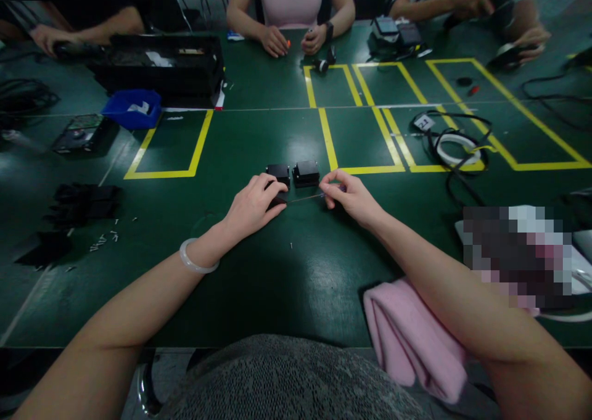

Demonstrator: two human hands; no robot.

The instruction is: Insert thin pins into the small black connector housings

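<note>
My left hand is closed around a small black plastic part on the green table, its fingers hiding much of it. A thin screwdriver lies nearly level in my right hand, pinched by its handle. Its tip points left and reaches the black part; whether it touches a screw is too small to tell. Just beyond my fingers sit two black box-shaped parts, a left box and a right box, side by side. One loose screw rests on the table nearer to me.
Several loose screws and a pile of black parts lie at left. Behind them are a blue bin and a long black case. A coiled cable and a pink cloth are at right. Co-workers sit opposite.
</note>
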